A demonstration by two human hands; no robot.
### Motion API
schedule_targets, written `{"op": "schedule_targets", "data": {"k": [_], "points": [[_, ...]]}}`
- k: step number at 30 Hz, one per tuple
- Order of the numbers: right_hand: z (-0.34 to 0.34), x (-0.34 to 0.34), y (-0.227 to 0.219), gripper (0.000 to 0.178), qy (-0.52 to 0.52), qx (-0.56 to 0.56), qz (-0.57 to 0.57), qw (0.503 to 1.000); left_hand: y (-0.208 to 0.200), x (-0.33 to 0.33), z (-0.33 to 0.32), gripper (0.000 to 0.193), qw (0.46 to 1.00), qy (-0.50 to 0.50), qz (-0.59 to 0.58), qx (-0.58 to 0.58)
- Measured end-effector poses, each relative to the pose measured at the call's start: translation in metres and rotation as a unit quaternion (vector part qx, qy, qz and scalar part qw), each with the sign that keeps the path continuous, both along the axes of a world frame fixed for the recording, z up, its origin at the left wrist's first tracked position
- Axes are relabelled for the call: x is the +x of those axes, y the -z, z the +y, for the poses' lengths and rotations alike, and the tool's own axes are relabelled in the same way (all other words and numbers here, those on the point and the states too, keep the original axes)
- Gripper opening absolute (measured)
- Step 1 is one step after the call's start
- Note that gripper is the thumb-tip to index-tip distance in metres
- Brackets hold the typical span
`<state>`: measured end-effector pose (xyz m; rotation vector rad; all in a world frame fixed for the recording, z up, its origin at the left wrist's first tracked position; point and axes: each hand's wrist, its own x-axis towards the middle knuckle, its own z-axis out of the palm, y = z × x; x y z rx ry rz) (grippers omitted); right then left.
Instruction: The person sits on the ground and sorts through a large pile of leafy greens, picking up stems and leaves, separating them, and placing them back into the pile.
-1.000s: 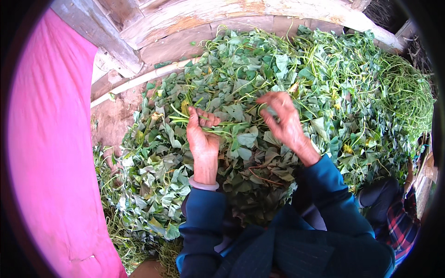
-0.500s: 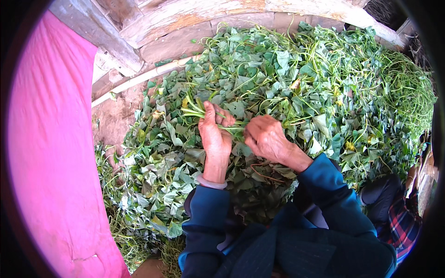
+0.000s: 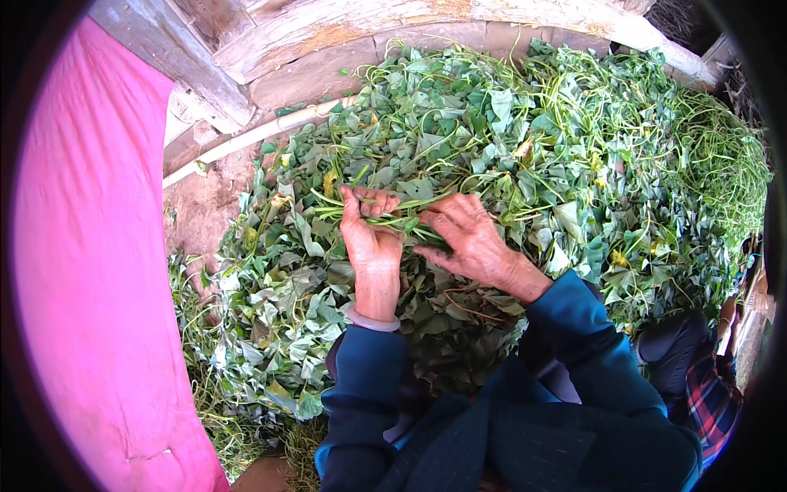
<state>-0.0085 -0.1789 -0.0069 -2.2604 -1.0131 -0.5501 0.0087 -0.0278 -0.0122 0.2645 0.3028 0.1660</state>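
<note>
My left hand [image 3: 373,238] is closed around a small bunch of green leaf stems [image 3: 330,211], whose ends stick out past the thumb on the left. To the right of it, my right hand [image 3: 475,242] has its thumb and fingers apart around the other end of the bunch. Whether its fingertips touch the stems is hard to make out. Under both hands spreads a large heap of green leaves [image 3: 459,123], some wilted or yellowed.
A pink cloth [image 3: 98,262] hangs along the left side. Wooden beams [image 3: 369,33] and a pale pole [image 3: 254,138] border the back. Thin bare stems [image 3: 721,156] lie heaped at the far right. At lower right, another person's plaid sleeve [image 3: 713,394] shows.
My right hand has gone from closed at the stems to spread fingers. My left hand has shifted slightly left, still gripping the bunch.
</note>
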Motion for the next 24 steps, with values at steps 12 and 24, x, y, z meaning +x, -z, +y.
{"op": "schedule_targets", "data": {"k": [12, 24], "points": [[0.006, -0.01, 0.011, 0.017, -0.075, 0.085, 0.261, 0.959, 0.005, -0.001, 0.006, 0.032, 0.998, 0.008, -0.051, 0.02], [0.019, 0.006, 0.057, 0.014, 0.007, 0.19, 0.487, 0.853, 0.006, -0.008, -0.013, 0.035, 0.992, 0.062, -0.063, 0.09]]}}
